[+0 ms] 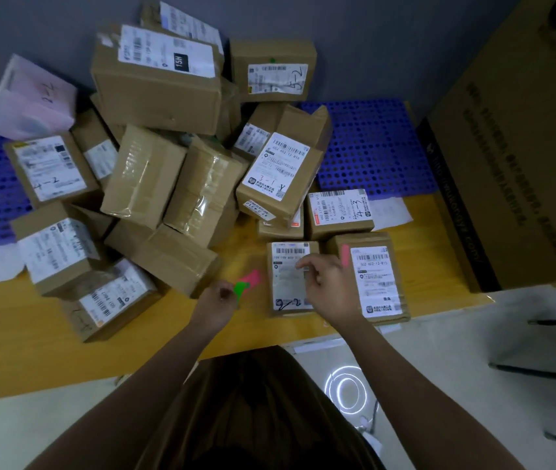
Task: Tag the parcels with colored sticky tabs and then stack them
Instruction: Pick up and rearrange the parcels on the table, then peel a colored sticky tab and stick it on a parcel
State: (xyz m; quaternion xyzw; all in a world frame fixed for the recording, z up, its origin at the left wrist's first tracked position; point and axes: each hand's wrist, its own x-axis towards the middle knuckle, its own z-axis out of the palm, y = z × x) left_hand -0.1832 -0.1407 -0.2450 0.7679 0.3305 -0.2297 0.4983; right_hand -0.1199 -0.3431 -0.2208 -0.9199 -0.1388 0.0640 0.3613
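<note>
L hand (pixel 218 297): pinches green/pink sticky tabs (pixel 246 284), over bare yellow tabletop (pixel 15 337) just left of parcel.
R hand (pixel 325 283): fingertips pinched on label of small parcel (pixel 288 279) at near table edge; can't tell if a tab's in them.
Neighbour: pink-tabbed parcel (pixel 373 278) just right, touching.
Pile (pixel 154 157): untidy, crowds left/back.
Big carton (pixel 520 140): walls off right.

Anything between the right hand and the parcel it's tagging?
Nothing visible. The right hand hovers directly over the small parcel, fingertips pinched at its white label. The left hand holds the pink and green sticky tabs off to the side; the neighbouring parcel already carries a pink tab.
</note>
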